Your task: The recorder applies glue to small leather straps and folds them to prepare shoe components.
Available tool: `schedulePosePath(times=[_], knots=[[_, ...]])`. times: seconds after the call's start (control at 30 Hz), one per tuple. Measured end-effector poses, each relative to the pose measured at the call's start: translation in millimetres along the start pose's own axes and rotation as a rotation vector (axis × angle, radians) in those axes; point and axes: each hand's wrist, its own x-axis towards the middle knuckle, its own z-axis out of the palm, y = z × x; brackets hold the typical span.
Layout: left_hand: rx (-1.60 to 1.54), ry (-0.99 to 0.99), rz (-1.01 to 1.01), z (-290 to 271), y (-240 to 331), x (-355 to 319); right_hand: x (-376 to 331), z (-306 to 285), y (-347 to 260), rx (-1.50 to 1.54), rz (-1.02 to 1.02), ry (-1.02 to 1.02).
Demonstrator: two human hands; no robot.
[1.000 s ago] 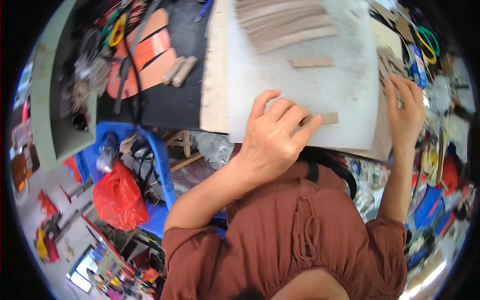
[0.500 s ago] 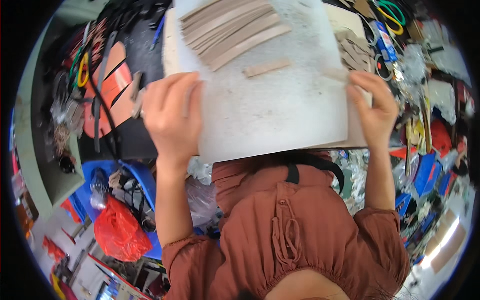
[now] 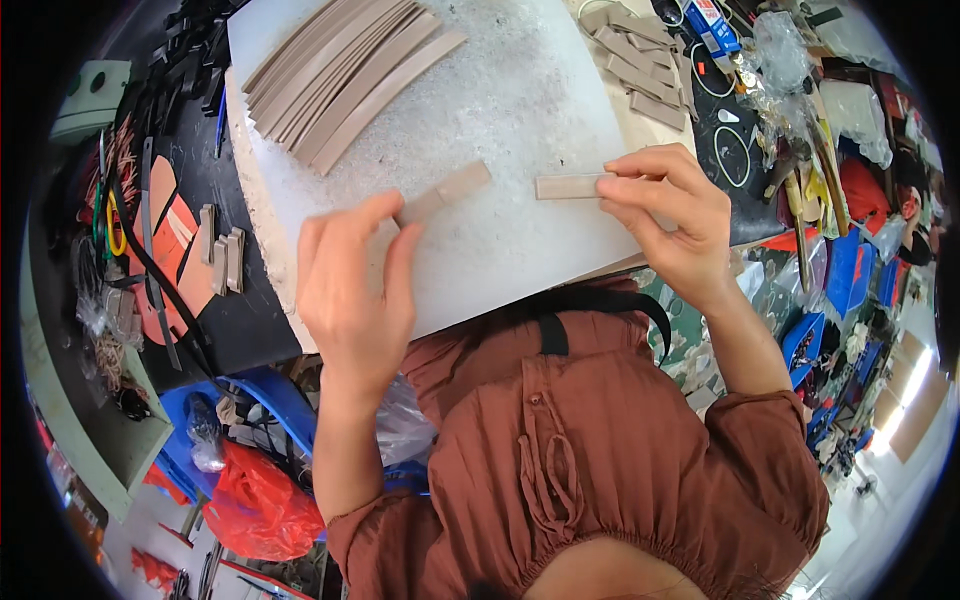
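My left hand [image 3: 357, 285] pinches the near end of a short taupe strip [image 3: 452, 189], which looks like leather and is slightly blurred. Between the thumb and fingers of my right hand [image 3: 672, 215] is the right end of another short taupe strip [image 3: 568, 187]. The two strips are apart, both above a whitish, scuffed board [image 3: 500, 265]. On the far left of that board lies a fanned row of longer taupe strips [image 3: 350, 75].
Beyond the board, a heap of short taupe pieces [image 3: 645, 65] lies at the right. Several small folded pieces [image 3: 228, 260] sit on the black tabletop [image 3: 255, 325] at left, near orange-pink sheet pieces [image 3: 178, 225]. A blue bin [image 3: 275, 395] with a red plastic bag [image 3: 262, 500] stands below.
The view has shifted, and the board now sits further left and tilted. Both hands have come inward over it from its side edges. The strip that lay loose on it is now at my left fingers.
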Motion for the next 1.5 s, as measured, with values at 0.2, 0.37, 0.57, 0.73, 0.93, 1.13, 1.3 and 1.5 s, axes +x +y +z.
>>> schedulePosePath(times=[0.2,0.37,0.57,0.73,0.93,1.13,1.3,1.5], knots=[[-0.005,-0.052,0.009,-6,16,-34,0,-4,3,-0.077,-0.082,-0.072],[-0.068,0.011,-0.009,-1,13,-38,5,10,-6,0.056,-0.062,-0.014],[-0.153,0.039,-0.032,-2,11,-43,20,41,-26,0.129,-0.303,-0.096],[-0.189,0.054,-0.057,0,9,-45,21,48,-25,0.124,-0.311,-0.118],[-0.14,0.018,-0.031,0,8,-45,20,50,-24,0.125,-0.315,-0.118],[-0.181,0.058,-0.077,4,10,-44,18,50,-21,0.1,-0.314,-0.124],[-0.108,0.012,-0.062,0,10,-44,17,51,-20,0.104,-0.283,-0.133],[-0.119,0.03,-0.076,2,10,-46,18,49,-25,0.059,-0.284,-0.161]])
